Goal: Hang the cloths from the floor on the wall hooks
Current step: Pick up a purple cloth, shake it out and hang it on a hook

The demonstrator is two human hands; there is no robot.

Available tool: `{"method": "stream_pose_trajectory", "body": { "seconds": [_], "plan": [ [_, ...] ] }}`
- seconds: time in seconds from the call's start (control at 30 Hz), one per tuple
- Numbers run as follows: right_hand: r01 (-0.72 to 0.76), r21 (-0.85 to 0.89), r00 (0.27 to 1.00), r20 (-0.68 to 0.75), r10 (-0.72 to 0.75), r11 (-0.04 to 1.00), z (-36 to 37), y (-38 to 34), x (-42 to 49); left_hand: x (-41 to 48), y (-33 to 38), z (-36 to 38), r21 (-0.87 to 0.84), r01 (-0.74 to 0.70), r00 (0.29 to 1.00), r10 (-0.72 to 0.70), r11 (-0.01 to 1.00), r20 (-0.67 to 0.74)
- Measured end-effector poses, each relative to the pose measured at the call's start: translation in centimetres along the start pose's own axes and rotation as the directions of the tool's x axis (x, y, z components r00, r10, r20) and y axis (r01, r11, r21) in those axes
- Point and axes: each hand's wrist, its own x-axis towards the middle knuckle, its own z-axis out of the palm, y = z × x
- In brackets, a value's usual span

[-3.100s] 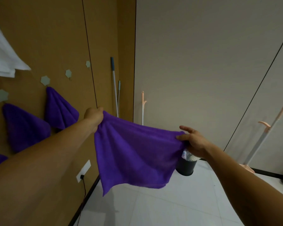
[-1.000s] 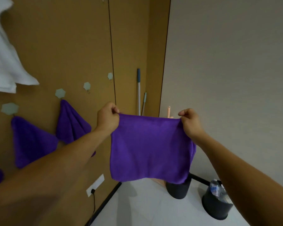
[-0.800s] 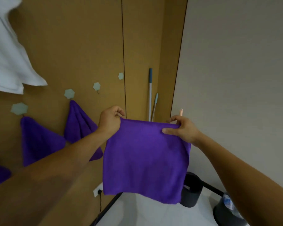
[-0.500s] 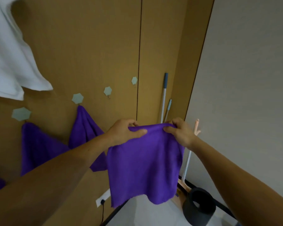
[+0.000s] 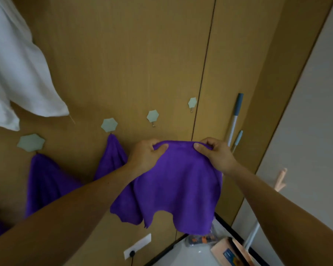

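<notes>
A purple cloth (image 5: 179, 187) hangs in front of the wooden wall, held by its top edge. My left hand (image 5: 146, 156) pinches the left part of that edge and my right hand (image 5: 215, 154) pinches the right part, close together. Just above the cloth are two bare hexagonal hooks, one (image 5: 152, 116) directly over my left hand and another (image 5: 192, 103) further right. Two other purple cloths hang on hooks to the left, one (image 5: 112, 160) beside my left hand and one (image 5: 44, 181) further left.
A white towel (image 5: 17, 73) hangs at the upper left. Mop handles (image 5: 235, 116) lean in the corner by the grey wall. A socket (image 5: 136, 246) sits low on the wall. Cleaning items (image 5: 229, 250) lie on the floor below.
My hands have come closer together along the cloth's top edge and lifted it toward the wall. The view has turned left and nearer to the hooks.
</notes>
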Motion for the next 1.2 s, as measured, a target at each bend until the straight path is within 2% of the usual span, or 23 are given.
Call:
{"method": "stream_pose_trajectory", "body": {
  "seconds": [0.1, 0.27, 0.43, 0.53, 0.63, 0.77, 0.87, 0.9, 0.93, 0.97, 1.0, 1.03, 1.1, 1.13, 1.2],
  "plan": [
    [0.051, 0.036, 0.998, 0.03, -0.052, 0.998, 2.1, 1.0, 4.2, 1.6, -1.2, 0.0, 0.085, 0.045, 0.981, -0.028, 0.995, -0.192],
    [0.204, -0.097, 0.978, 0.066, -0.199, 0.974, 5.0, 1.4, 11.2, 4.5, -1.9, -0.5, 0.211, 0.228, 0.9, -0.123, 0.95, -0.418],
    [0.293, -0.171, 0.955, 0.092, -0.281, 0.941, 8.3, 1.4, 16.4, 6.9, -2.1, 0.0, 0.274, 0.426, 0.803, -0.22, 0.862, -0.554],
    [0.327, -0.199, 0.945, 0.072, -0.319, 0.924, 9.9, 1.7, 17.9, 7.5, -2.5, 0.6, 0.301, 0.511, 0.737, -0.23, 0.805, -0.636],
    [0.363, -0.181, 0.932, 0.067, -0.357, 0.914, 10.7, 3.1, 17.8, 7.7, -2.8, 2.0, 0.271, 0.583, 0.674, -0.27, 0.766, -0.687],
    [0.321, -0.156, 0.946, 0.098, -0.308, 0.934, 11.3, 4.7, 17.3, 6.8, -4.2, 3.7, 0.186, 0.622, 0.663, -0.386, 0.76, -0.641],
    [0.25, -0.166, 0.964, 0.14, -0.228, 0.954, 11.7, 5.1, 16.9, 6.9, -4.8, 4.6, -0.004, 0.646, 0.654, -0.556, 0.763, -0.514],
    [0.207, -0.124, 0.97, 0.154, -0.187, 0.971, 11.9, 5.3, 16.8, 7.3, -4.6, 4.7, -0.146, 0.65, 0.631, -0.637, 0.746, -0.443],
    [0.151, -0.065, 0.975, 0.172, -0.138, 0.986, 12.1, 5.3, 16.6, 7.8, -4.5, 4.8, -0.305, 0.661, 0.599, -0.727, 0.686, -0.336],
    [0.099, -0.024, 0.977, 0.19, -0.093, 0.995, 12.3, 5.3, 16.6, 8.1, -4.2, 4.7, -0.408, 0.68, 0.575, -0.789, 0.609, -0.219],
    [0.073, -0.023, 0.977, 0.204, -0.067, 0.997, 12.3, 5.1, 16.6, 8.2, -4.0, 4.3, -0.423, 0.703, 0.571, -0.808, 0.573, -0.145],
    [0.074, -0.058, 0.974, 0.218, -0.06, 0.996, 12.2, 5.0, 16.6, 8.3, -3.9, 3.9, -0.364, 0.729, 0.584, -0.804, 0.579, -0.111],
    [0.117, -0.162, 0.969, 0.233, -0.077, 0.98, 11.8, 4.6, 16.7, 7.9, -3.9, 3.1, -0.03, 0.755, 0.645, -0.75, 0.655, -0.146],
    [0.153, -0.229, 0.969, 0.224, -0.101, 0.961, 11.5, 4.6, 16.6, 7.6, -3.7, 3.0, 0.183, 0.738, 0.674, -0.714, 0.649, -0.19],
    [0.263, -0.419, 0.963, 0.163, -0.213, 0.869, 11.1, 4.9, 16.0, 6.7, -3.0, 3.4, 0.511, 0.668, 0.733, -0.595, 0.541, -0.33]
  ]
}}
